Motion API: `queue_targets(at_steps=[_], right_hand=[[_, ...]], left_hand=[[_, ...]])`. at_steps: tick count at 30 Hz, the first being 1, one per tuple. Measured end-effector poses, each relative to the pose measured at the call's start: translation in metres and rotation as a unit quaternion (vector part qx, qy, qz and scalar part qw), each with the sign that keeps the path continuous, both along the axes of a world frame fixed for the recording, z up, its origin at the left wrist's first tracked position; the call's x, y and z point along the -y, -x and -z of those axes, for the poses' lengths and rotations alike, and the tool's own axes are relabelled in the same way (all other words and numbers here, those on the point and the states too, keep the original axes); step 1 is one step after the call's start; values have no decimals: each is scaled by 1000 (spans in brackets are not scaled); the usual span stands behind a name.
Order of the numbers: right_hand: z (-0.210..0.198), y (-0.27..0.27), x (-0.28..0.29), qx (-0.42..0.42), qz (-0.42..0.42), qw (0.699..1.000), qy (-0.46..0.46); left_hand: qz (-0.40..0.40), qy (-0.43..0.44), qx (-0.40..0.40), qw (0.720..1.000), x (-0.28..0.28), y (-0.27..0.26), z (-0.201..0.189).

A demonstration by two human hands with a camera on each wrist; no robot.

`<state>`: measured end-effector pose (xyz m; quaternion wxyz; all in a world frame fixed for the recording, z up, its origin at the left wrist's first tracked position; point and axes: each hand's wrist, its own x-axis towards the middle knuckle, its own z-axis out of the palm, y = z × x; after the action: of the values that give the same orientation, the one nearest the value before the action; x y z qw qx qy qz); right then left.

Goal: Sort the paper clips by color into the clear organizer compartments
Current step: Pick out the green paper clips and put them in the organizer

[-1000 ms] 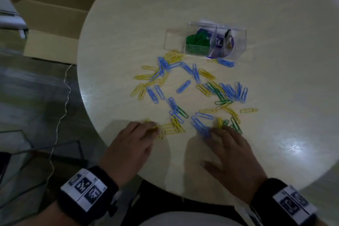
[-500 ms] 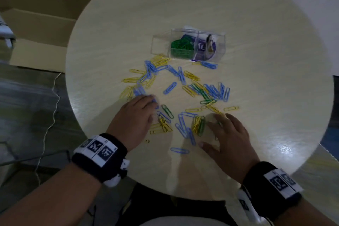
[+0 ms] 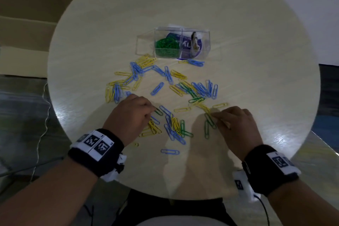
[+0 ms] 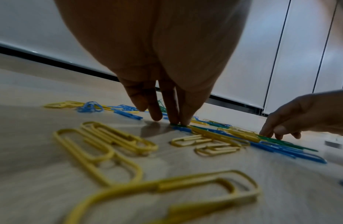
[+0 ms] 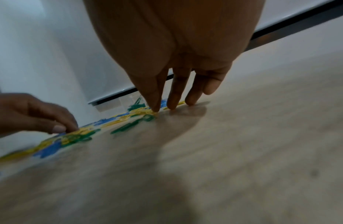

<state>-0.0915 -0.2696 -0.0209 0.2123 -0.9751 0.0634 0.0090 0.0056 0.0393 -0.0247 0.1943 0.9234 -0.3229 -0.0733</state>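
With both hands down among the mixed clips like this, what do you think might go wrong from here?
1. The left hand has its fingertips on a green clip that touches blue and yellow ones; a neighbour may come up with it.
2. The right hand works where green clips and yellow clips overlap, so the wrong colour could be taken.
3. The clear organizer stands across the scatter; reaching over may push clips about.

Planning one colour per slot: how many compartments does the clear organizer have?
3: left compartment empty, middle compartment holds green clips, right compartment shows only a label.
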Motion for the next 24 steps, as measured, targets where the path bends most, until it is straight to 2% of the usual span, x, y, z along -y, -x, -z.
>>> queue_targets(at_steps=[3,6,8,10,14,18,22,24], right_hand=[[-2,-9,1,1,-9,1000,10],[-7,-12,2,23,53,998,-36],[-9,-10,-1,-16,80,995,-57],[-8,-6,-9,-59,69,995,-45],[-4,-1,-16,-79,44,995,-43],[-8,3,-16,-106,72,990,-66],[-15,6,-25,-122,99,984,-90],[-16,6,-33,-136,83,983,-86]], left_hand=[[-25,-8,3,1000,-1,-7,-2],[-57,-17,-4,998,2,-15,-4],[-63,-33,-15,997,5,-18,-6],[-60,-41,-23,997,7,-21,-8],[-55,-49,-69,995,9,-28,-11],[-45,-82,-93,991,13,-27,-16],[-144,-32,-198,969,13,-29,-21],[-146,-43,-212,965,14,-29,-22]])
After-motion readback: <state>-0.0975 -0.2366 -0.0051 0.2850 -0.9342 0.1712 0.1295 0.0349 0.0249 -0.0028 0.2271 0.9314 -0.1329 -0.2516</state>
